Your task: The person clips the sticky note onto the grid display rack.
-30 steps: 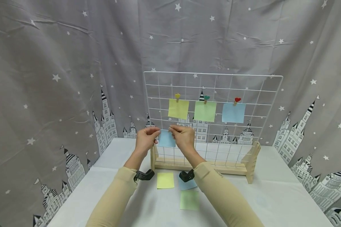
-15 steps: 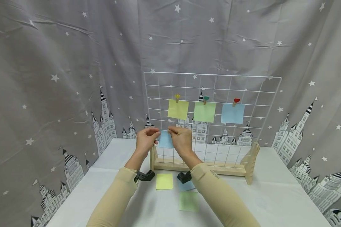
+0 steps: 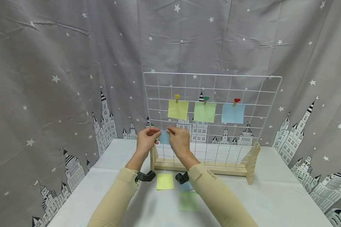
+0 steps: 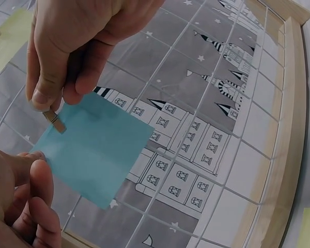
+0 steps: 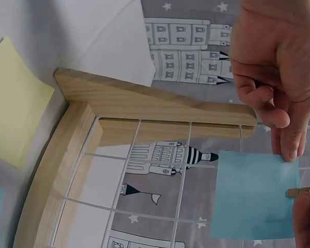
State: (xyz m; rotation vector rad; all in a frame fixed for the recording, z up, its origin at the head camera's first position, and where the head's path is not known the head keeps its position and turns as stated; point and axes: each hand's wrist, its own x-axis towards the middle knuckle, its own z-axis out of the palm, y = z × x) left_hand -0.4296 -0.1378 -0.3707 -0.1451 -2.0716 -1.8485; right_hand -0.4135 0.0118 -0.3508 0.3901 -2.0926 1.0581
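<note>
A blue sticky note (image 3: pixel 164 137) is held flat against the lower left of the white wire grid (image 3: pixel 216 142). My left hand (image 3: pixel 146 138) pinches one upper corner of it between thumb and fingers. With thumb and finger, my right hand (image 3: pixel 180 142) holds a small wooden clothespin (image 4: pixel 56 122) at the note's top edge. In the left wrist view the clothespin's tip overlaps the blue paper; whether it also bites a grid wire is hidden. The clothespin's other end is covered by the right fingers in the right wrist view.
Higher on the grid hang a yellow note (image 3: pixel 178 110), a green note (image 3: pixel 205 113) and a blue note (image 3: pixel 233 114), each under a heart-topped clothespin. A wooden stand (image 3: pixel 221 169) carries the grid. Yellow (image 3: pixel 165 182), blue (image 3: pixel 186 186) and green notes (image 3: pixel 189 201) lie on the white table.
My right hand has shifted slightly left, closer to my left hand, and covers more of the note in the head view. The left hand stays nearly still.
</note>
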